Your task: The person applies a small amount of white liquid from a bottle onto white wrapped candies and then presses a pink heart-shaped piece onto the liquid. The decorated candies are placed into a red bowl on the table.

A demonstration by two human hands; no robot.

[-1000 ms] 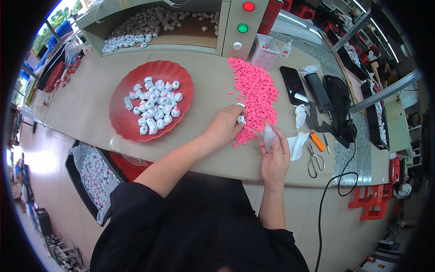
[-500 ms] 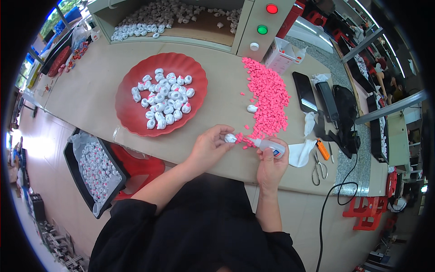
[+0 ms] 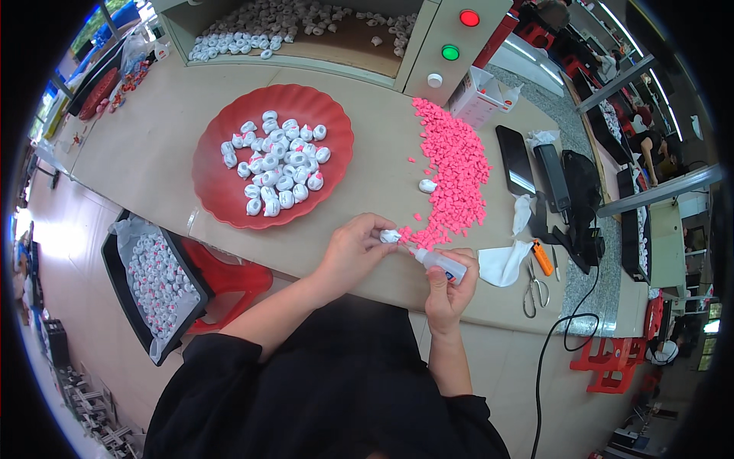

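Between the fingertips of my left hand (image 3: 358, 246) is a small white figure piece (image 3: 390, 236), rounded, with dark marks. My right hand (image 3: 452, 293) is closed around a clear squeeze bottle (image 3: 442, 265) with a narrow tip. That tip points at the white piece, close to it; whether they touch I cannot tell. Just beyond both hands spreads a heap of small pink pieces (image 3: 454, 168). One loose white piece (image 3: 427, 186) lies at the heap's left side. To the left, a red scalloped plate (image 3: 218, 200) holds many similar white pieces, some showing pink parts.
A cabinet (image 3: 367, 69) with more white pieces stands at the back. Right of the heap lie a phone (image 3: 515, 159), white cloth (image 3: 505, 264), an orange cutter (image 3: 542, 259) and scissors (image 3: 534, 293). A black tray (image 3: 127, 289) of white pieces rests beside a red stool (image 3: 229, 279). A cable (image 3: 541, 382) hangs at right.
My right hand has moved slightly left and down, bringing the bottle's tip nearer the white piece. My left hand stays nearly in place with the same piece.
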